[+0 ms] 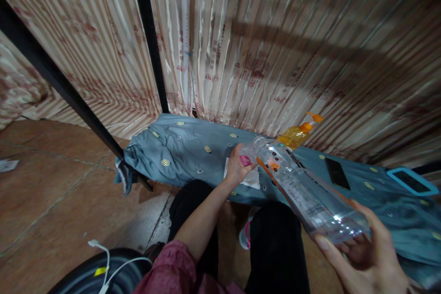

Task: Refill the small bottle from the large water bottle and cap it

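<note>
A large clear plastic bottle (315,193) with an orange-edged printed label lies tilted across my view. My right hand (372,248) is wrapped around its base end at the lower right. At the other end, my left hand (237,167) is closed on a clear plastic piece (254,147) with a pink patch, against the big bottle's narrow end. Whether that piece is a separate small container or part of the bottle I cannot tell. Just behind stands a pump bottle (296,135) of yellow liquid with an orange pump. A white paper (253,178) lies beneath my left hand.
A blue-grey patterned cloth (186,147) covers the low bench before me. On it lie a dark phone (337,173) and a blue-framed device (413,181). Striped curtains (258,55) and black poles (148,32) stand behind. White cables (110,262) rest on a black round object (86,280).
</note>
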Action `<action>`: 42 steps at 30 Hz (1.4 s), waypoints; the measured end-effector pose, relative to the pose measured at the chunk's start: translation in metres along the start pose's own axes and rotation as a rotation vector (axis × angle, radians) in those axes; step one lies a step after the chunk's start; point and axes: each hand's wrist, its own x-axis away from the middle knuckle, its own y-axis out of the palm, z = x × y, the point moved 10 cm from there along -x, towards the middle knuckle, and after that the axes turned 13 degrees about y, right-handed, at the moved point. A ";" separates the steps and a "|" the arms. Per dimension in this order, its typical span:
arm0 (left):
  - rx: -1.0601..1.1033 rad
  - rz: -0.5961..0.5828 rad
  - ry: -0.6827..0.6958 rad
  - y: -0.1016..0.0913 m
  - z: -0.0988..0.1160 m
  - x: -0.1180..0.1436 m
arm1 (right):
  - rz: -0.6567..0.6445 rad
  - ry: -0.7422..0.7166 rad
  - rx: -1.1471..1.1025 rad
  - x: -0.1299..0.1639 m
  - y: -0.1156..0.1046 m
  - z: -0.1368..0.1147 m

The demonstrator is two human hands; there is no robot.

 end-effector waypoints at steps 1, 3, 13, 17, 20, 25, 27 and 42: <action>-0.002 0.001 -0.001 0.000 0.000 0.000 | -0.002 -0.006 0.010 0.000 0.000 -0.001; -0.001 0.004 -0.002 -0.001 0.000 0.000 | -0.009 -0.022 0.027 0.001 0.001 -0.001; 0.024 0.021 -0.006 -0.002 -0.001 0.000 | -0.017 -0.045 0.026 0.003 -0.002 0.001; 0.024 0.019 0.000 -0.001 0.001 0.000 | -0.026 -0.057 0.052 0.002 -0.005 0.006; 0.017 0.012 0.005 -0.001 0.002 0.000 | -0.013 -0.013 0.067 0.002 -0.005 0.009; 0.014 0.000 0.000 -0.001 0.003 -0.001 | 0.010 -0.002 0.060 0.002 -0.003 0.006; 0.015 0.004 0.004 -0.001 0.003 -0.001 | -0.007 -0.010 0.062 0.001 -0.002 0.005; 0.025 0.018 0.010 0.000 0.000 0.000 | 0.056 0.084 0.003 0.003 -0.003 -0.001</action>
